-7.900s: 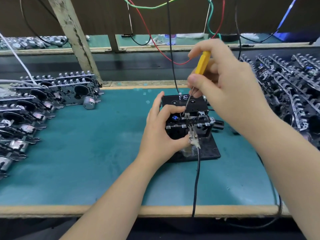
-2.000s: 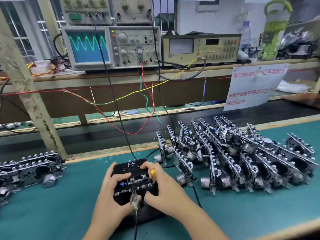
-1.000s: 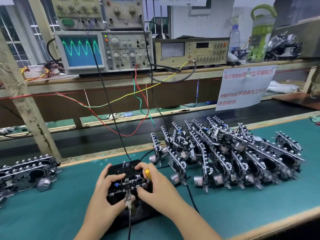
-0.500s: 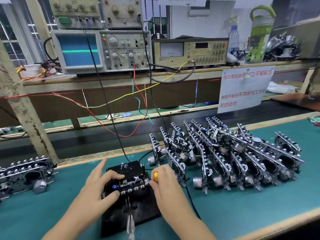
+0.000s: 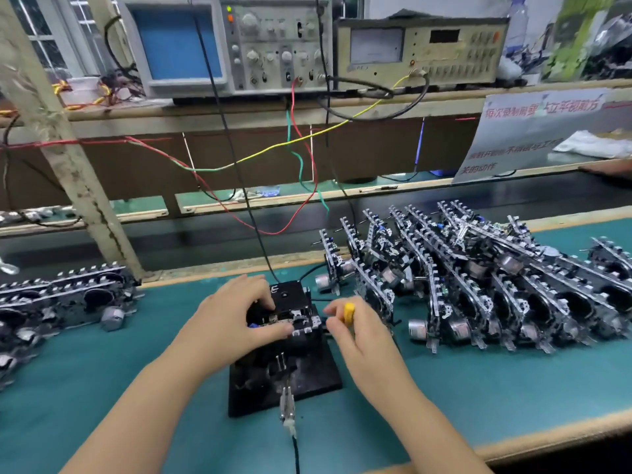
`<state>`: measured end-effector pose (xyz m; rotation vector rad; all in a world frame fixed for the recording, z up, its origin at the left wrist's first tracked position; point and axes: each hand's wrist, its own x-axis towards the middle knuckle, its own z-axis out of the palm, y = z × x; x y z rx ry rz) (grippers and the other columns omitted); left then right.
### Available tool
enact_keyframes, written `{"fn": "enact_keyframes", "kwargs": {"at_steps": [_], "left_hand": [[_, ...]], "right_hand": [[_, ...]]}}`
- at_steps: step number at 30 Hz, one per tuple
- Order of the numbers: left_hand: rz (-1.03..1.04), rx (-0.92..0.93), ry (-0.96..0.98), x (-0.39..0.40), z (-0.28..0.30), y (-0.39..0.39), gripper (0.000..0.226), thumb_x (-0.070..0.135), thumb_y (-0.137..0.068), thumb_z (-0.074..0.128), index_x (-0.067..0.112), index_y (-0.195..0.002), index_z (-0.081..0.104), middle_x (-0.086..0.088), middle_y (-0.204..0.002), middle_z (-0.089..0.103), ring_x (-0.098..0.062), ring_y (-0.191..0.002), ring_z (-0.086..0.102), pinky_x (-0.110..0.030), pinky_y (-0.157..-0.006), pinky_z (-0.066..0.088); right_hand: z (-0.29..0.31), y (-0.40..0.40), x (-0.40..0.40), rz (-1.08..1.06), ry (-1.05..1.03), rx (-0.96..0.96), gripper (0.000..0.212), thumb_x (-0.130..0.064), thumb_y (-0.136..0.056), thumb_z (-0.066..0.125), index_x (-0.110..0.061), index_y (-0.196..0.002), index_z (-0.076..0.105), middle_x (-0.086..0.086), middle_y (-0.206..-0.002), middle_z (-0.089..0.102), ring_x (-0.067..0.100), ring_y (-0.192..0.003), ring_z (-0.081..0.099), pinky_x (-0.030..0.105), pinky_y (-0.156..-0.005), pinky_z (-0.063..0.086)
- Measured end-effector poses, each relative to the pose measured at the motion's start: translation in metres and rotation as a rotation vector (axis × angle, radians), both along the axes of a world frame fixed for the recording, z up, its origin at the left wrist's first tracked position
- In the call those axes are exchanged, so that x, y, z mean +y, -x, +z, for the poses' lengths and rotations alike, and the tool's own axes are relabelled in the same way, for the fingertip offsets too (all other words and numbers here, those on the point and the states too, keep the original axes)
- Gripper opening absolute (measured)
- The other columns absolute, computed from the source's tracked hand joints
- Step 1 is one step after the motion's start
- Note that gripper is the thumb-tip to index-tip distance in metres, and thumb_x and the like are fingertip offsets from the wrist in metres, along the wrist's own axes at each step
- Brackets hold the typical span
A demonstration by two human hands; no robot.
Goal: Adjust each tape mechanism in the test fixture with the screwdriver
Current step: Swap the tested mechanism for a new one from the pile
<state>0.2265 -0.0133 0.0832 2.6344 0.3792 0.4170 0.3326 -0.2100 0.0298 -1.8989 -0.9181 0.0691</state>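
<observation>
L hand (image 5: pixel 236 323) grips mechanism (image 5: pixel 290 323); mat (image 5: pixel 513 378) open right.

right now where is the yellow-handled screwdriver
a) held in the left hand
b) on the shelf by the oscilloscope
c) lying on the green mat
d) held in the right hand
d: the yellow-handled screwdriver sticks up from the curled fingers of the right hand, beside the black test fixture, while the left hand grips the tape mechanism seated there.

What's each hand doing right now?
Left hand: fingers gripping the tape mechanism in the test fixture.
Right hand: closed around the yellow screwdriver.
</observation>
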Motion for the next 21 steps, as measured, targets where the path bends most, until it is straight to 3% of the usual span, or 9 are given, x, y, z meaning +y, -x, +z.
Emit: {"fn": "enact_keyframes", "kwargs": {"at_steps": [2, 4, 6, 8, 11, 13, 16, 18, 21], "left_hand": [[-0.028, 0.013, 0.010, 0.005, -0.001, 0.004, 0.036, 0.057, -0.076, 0.077, 0.032, -0.095, 0.058, 0.015, -0.128, 0.055, -0.008, -0.133, 0.042, -0.039, -0.107, 0.037], [-0.033, 0.043, 0.000, 0.009, -0.003, 0.011, 0.037, 0.054, -0.076, 0.079, 0.037, -0.103, 0.060, 0.019, -0.143, 0.043, -0.005, -0.145, 0.028, -0.042, -0.115, 0.031], [-0.033, 0.063, 0.016, 0.013, -0.006, 0.018, 0.043, 0.048, -0.074, 0.084, 0.041, -0.110, 0.060, 0.016, -0.153, 0.036, -0.001, -0.148, 0.020, -0.038, -0.116, 0.029], [-0.047, 0.060, 0.031, 0.013, -0.009, 0.021, 0.048, 0.041, -0.072, 0.087, 0.043, -0.110, 0.057, 0.017, -0.148, 0.043, 0.000, -0.143, 0.029, -0.029, -0.106, 0.032], [-0.064, 0.018, 0.054, 0.011, -0.012, 0.019, 0.048, 0.035, -0.070, 0.087, 0.036, -0.108, 0.058, 0.017, -0.126, 0.057, -0.008, -0.134, 0.043, -0.035, -0.103, 0.041], [-0.065, 0.004, 0.059, 0.011, -0.014, 0.018, 0.045, 0.036, -0.070, 0.085, 0.034, -0.106, 0.058, 0.017, -0.120, 0.058, -0.008, -0.134, 0.044, -0.036, -0.104, 0.042], [-0.069, -0.012, 0.118, 0.015, -0.012, 0.014, 0.032, 0.042, -0.079, 0.081, 0.033, -0.102, 0.062, 0.017, -0.118, 0.061, 0.001, -0.123, 0.048, -0.012, -0.097, 0.037], [-0.032, -0.005, 0.152, 0.016, -0.006, 0.007, 0.019, 0.047, -0.086, 0.075, 0.033, -0.094, 0.064, 0.017, -0.106, 0.065, 0.005, -0.103, 0.055, -0.011, -0.083, 0.040], [0.030, 0.043, 0.108, 0.015, 0.003, -0.006, 0.030, 0.052, -0.081, 0.076, 0.033, -0.097, 0.059, 0.016, -0.097, 0.065, -0.005, -0.089, 0.059, -0.024, -0.071, 0.045]], "right_hand": [[0.004, 0.002, 0.002, 0.094, 0.011, -0.045, 0.045, -0.030, -0.097, 0.065, -0.038, -0.138, 0.047, -0.016, -0.120, 0.049, -0.004, -0.119, 0.044, 0.012, -0.102, 0.033], [0.012, -0.006, 0.010, 0.193, 0.112, -0.084, 0.064, -0.029, -0.092, 0.070, -0.040, -0.147, 0.041, -0.015, -0.121, 0.050, -0.001, -0.121, 0.046, 0.012, -0.101, 0.033], [0.020, -0.017, 0.020, 0.219, 0.233, -0.143, 0.062, -0.032, -0.089, 0.073, -0.037, -0.144, 0.045, -0.025, -0.112, 0.054, -0.001, -0.099, 0.054, 0.021, -0.089, 0.043], [0.023, -0.023, 0.027, 0.196, 0.270, -0.198, 0.041, -0.032, -0.084, 0.077, -0.027, -0.117, 0.055, -0.042, -0.107, 0.055, 0.000, -0.086, 0.056, 0.030, -0.080, 0.046], [0.024, -0.027, 0.028, 0.211, 0.216, -0.209, 0.048, -0.031, -0.076, 0.079, -0.033, -0.081, 0.032, -0.034, -0.127, 0.058, -0.013, -0.099, 0.056, 0.015, -0.078, 0.040], [0.026, -0.025, 0.029, 0.216, 0.224, -0.215, 0.048, -0.036, -0.073, 0.076, -0.036, -0.080, 0.029, -0.034, -0.128, 0.057, -0.016, -0.104, 0.053, 0.014, -0.078, 0.038], [0.025, -0.021, 0.030, 0.207, 0.239, -0.168, 0.050, -0.049, -0.071, 0.076, -0.032, -0.107, 0.047, -0.047, -0.110, 0.046, 0.000, -0.105, 0.054, 0.024, -0.082, 0.041], [0.027, -0.017, 0.034, 0.201, 0.239, -0.075, 0.065, -0.055, -0.073, 0.077, -0.022, -0.120, 0.046, -0.031, -0.112, 0.050, 0.008, -0.108, 0.055, 0.023, -0.087, 0.044], [0.040, -0.007, 0.042, 0.179, 0.186, 0.044, 0.059, -0.067, -0.070, 0.065, -0.022, -0.102, 0.045, -0.004, -0.128, 0.060, 0.017, -0.119, 0.056, 0.037, -0.096, 0.047]]}}
